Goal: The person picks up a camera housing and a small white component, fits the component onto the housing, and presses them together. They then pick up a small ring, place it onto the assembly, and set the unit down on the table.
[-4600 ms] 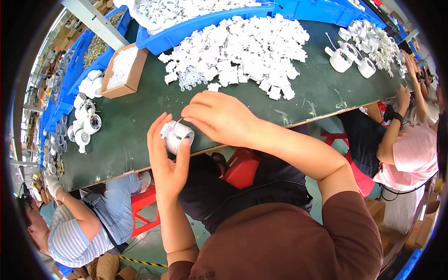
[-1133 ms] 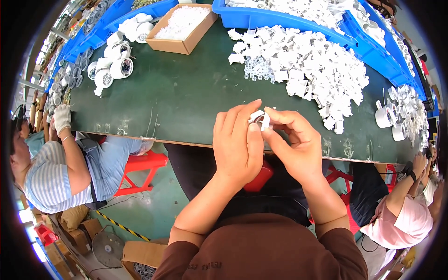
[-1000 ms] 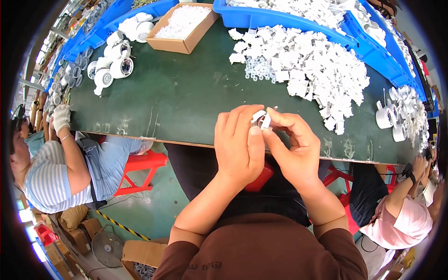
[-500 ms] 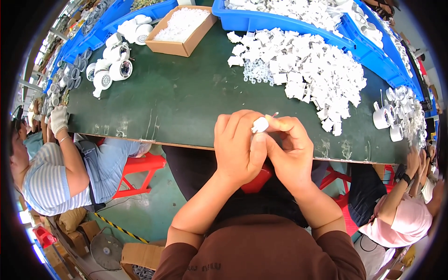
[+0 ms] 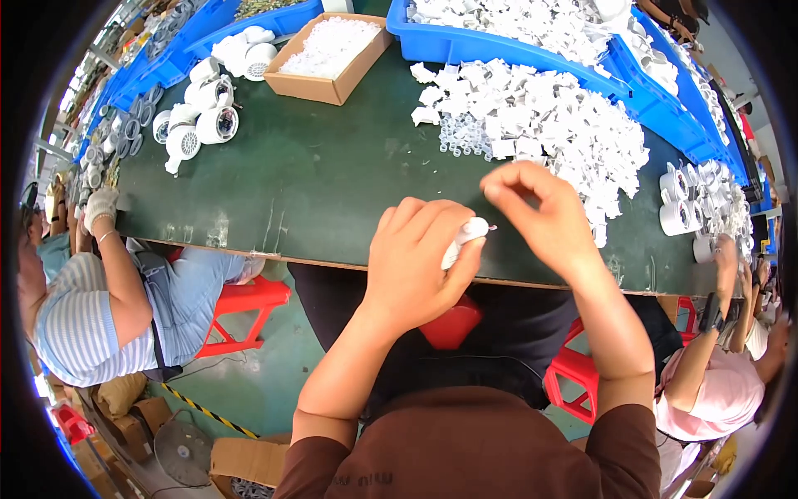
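Note:
My left hand (image 5: 420,262) is closed around a small white plastic part (image 5: 474,229). The part's rounded end shows between thumb and forefinger, and a short reddish wire-like tip sticks out from it to the right. The rest is hidden by my fingers. My right hand (image 5: 544,212) is apart from it, over the table to the right, with curled fingers. Its fingertips are blurred, so whether they hold anything is unclear. Just beyond that hand are small clear plastic rings (image 5: 464,135) and a large heap of white plastic pieces (image 5: 553,116).
At the back stand a cardboard box (image 5: 332,87) of small translucent pieces and a blue bin (image 5: 515,58) of white parts. White round housings (image 5: 199,116) lie left on the green table (image 5: 332,175); more white housings (image 5: 677,216) lie right. Co-workers sit on both sides.
My right hand has let go of the white part and moved right and slightly away from me, toward the heap. My left hand still holds the part, turned so its tip points right.

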Demonstrator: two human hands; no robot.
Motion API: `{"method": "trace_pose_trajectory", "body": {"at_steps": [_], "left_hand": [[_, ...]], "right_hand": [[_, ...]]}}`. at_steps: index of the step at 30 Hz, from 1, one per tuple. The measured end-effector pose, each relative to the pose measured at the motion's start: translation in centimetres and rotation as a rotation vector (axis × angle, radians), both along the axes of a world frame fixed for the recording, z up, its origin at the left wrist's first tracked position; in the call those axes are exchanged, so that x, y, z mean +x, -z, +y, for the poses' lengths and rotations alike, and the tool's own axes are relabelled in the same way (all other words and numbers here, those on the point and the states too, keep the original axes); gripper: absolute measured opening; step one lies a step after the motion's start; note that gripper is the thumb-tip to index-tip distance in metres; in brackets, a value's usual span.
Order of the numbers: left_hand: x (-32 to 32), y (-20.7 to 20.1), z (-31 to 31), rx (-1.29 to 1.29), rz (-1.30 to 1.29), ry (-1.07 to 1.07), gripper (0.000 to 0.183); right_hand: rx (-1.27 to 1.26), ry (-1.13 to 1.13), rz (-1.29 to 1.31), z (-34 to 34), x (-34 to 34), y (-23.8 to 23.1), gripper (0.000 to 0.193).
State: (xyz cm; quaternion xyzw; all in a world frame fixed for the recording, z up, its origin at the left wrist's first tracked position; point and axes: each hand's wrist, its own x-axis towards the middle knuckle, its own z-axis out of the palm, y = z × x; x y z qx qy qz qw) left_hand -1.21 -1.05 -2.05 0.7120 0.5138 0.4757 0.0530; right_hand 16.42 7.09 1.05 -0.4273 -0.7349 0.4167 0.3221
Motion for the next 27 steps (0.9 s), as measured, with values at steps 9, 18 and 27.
{"method": "trace_pose_trajectory", "body": {"at_steps": [9,18,27], "left_hand": [[0.9,-0.1,0.3,-0.021,0.024,-0.051,0.021],[0.1,-1.0,-0.2,-0.141,-0.007,-0.025,0.021],[0.5,-0.8,0.7,-0.114,0.072,0.007,0.025]], "right_hand": [[0.809,-0.125,-0.401,6.8,-3.1,3.6,0.008],[-0.022,-0.115,-0.037,2.0,-0.1,-0.7,0.007],[-0.276,-0.128,0.317,-2.3,1.4,-0.4,0.014]]}}
